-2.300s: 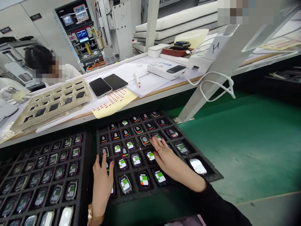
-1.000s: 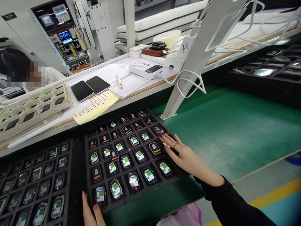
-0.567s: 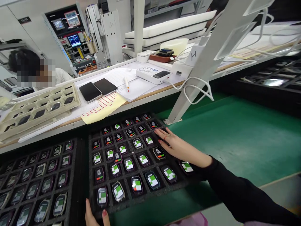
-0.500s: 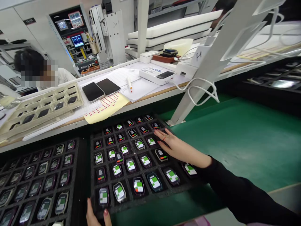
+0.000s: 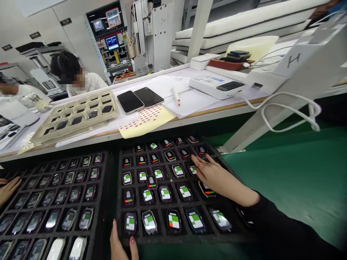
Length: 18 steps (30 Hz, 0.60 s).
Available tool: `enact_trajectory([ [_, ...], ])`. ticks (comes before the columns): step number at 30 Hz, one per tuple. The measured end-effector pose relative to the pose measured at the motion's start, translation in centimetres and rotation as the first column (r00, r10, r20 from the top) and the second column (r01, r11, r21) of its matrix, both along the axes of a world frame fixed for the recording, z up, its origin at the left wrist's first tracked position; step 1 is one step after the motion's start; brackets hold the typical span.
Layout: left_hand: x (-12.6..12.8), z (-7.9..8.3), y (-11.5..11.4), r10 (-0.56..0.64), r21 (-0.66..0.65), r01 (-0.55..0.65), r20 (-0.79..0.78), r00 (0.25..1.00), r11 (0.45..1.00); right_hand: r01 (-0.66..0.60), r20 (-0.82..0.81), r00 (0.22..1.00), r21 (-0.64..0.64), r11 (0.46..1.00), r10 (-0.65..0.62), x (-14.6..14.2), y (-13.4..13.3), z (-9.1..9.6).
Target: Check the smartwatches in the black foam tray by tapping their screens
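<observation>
Head view: green-screened smartwatches (image 5: 148, 195) in foam tray (image 5: 187, 237), right hand (image 5: 218, 179) atop.

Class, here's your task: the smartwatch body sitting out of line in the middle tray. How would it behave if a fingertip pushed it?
The smartwatch body sits raised above its neighbours in the black foam tray, so it would probably tip or slide. Its flat, glossy face looks stiff and slippery. Its squarish shape seems unlikely to roll.
</observation>
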State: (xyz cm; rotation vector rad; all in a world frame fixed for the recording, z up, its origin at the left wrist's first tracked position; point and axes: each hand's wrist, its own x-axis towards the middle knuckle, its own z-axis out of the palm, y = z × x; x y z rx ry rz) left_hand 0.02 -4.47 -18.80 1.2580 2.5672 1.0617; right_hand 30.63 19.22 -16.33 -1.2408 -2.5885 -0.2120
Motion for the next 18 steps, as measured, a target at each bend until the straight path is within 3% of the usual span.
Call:
enact_trajectory([
  [13, -0.1, 0.1, -0.5, -0.085, -0.001, 0.085, -0.007, 0.996, 0.996, 0.041, -0.029, 0.999, -0.026, 0.999, -0.041, 0.0, -0.3, -0.6],
  [18, -0.3, 0.1, -0.6, -0.110, -0.005, 0.110, -0.009, 0.994, 0.994, -0.050, -0.077, 0.996, -0.070, 0.996, 0.045, -0.9, -0.2, 0.5],
])
